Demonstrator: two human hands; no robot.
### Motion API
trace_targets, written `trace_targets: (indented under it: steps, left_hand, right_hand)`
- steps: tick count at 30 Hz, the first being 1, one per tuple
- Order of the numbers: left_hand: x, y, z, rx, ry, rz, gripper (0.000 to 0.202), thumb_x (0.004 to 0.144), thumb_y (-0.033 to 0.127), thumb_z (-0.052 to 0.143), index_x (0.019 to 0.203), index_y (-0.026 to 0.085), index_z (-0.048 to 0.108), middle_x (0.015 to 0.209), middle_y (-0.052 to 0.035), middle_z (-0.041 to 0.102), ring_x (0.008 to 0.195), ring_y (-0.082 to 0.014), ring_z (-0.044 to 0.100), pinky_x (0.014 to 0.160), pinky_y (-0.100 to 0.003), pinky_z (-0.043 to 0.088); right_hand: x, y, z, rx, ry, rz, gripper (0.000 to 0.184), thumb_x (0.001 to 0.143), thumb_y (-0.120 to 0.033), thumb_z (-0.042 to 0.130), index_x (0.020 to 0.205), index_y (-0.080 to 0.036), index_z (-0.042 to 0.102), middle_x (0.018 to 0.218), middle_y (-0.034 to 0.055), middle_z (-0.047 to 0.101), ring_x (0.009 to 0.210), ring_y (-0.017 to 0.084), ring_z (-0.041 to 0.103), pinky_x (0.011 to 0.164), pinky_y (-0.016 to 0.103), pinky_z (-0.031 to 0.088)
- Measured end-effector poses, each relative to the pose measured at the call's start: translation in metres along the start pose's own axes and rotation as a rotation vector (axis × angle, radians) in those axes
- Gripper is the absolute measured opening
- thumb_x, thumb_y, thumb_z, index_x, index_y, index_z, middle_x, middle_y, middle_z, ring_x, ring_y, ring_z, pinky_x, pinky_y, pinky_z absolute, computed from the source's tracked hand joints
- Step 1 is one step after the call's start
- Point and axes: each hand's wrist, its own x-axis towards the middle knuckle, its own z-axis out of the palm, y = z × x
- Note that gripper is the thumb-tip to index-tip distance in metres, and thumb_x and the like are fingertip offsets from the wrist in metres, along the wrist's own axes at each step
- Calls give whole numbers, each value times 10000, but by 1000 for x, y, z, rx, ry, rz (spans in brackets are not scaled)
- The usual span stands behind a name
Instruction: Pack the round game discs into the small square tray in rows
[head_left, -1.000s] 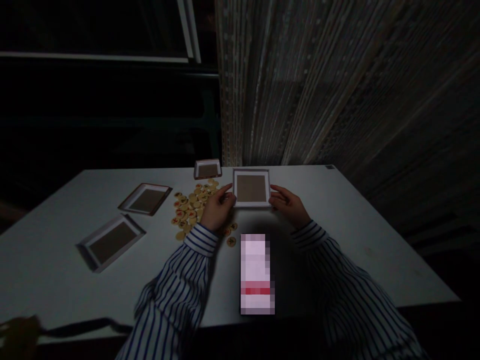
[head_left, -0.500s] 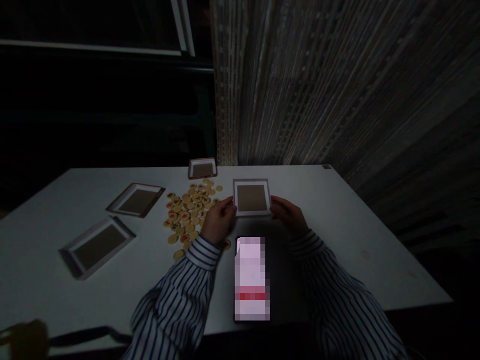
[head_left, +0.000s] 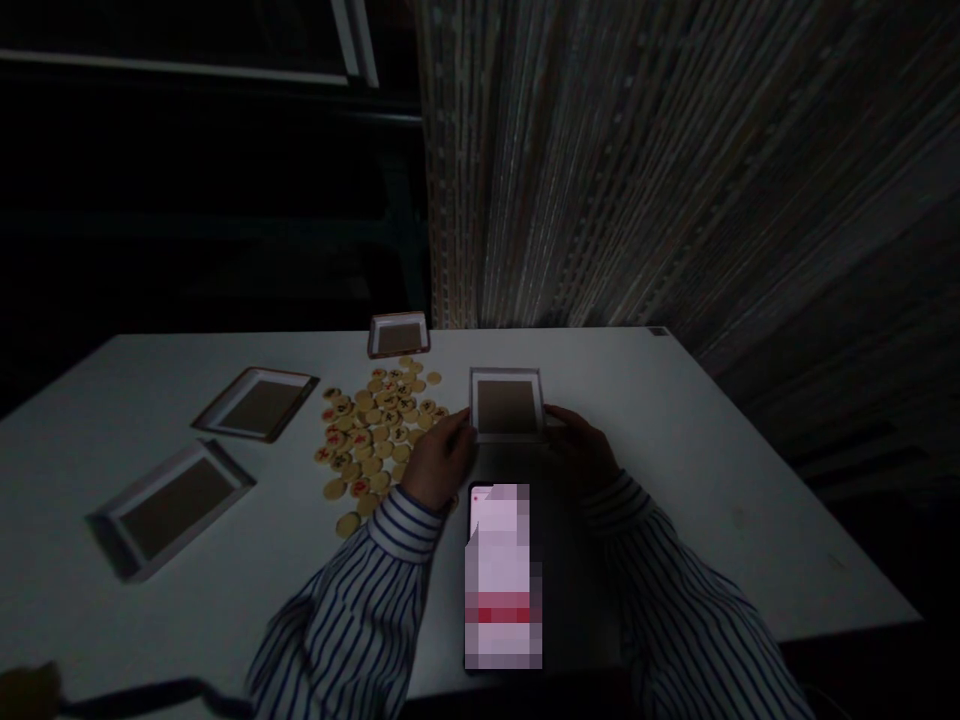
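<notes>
Shallow square tray [head_left: 507, 405] at mid surface [head_left: 712, 450], left hand [head_left: 439, 465] and right hand [head_left: 583, 450] with fingers grasping its left and right edges, wooden discs [head_left: 375, 425] scattered just left, lit phone [head_left: 501, 575] nearer

discs [head_left: 375, 430] crowd the left, phone [head_left: 501, 575] blocks near; right side open.

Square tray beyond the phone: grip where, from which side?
Pinch the square tray by its raised left and right rims, where the left hand and right hand sit. It lies flat, open side up; only the rim offers purchase.
</notes>
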Motion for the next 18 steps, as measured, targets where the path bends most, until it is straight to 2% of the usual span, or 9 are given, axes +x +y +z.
trace_targets:
  steps: [6,12,18]
  left_hand:
    - [-1,-3,4,77,-23,68,401,837,263,426,1171,81,553,1246,-158,552,1185,-216,485,1038,-402,356]
    - [-3,-8,4,42,-112,78,438,819,275,477,1228,120,502,1281,-136,528,1209,-220,463,1035,-418,361]
    - [-2,-9,5,72,-113,93,424,820,259,482,1221,123,510,1276,-133,532,1205,-228,464,1041,-424,349]
  right_hand:
    - [-3,5,-1,-9,-42,-36,354,775,-286,531,1114,-194,572,967,81,670,799,174,654,674,311,555]
    - [-4,6,0,28,-78,46,374,778,-294,529,1136,-191,562,957,82,677,805,184,656,670,328,560]
    - [-5,6,-1,55,-107,76,403,770,-345,555,1149,-206,558,971,83,677,804,194,660,641,329,568]
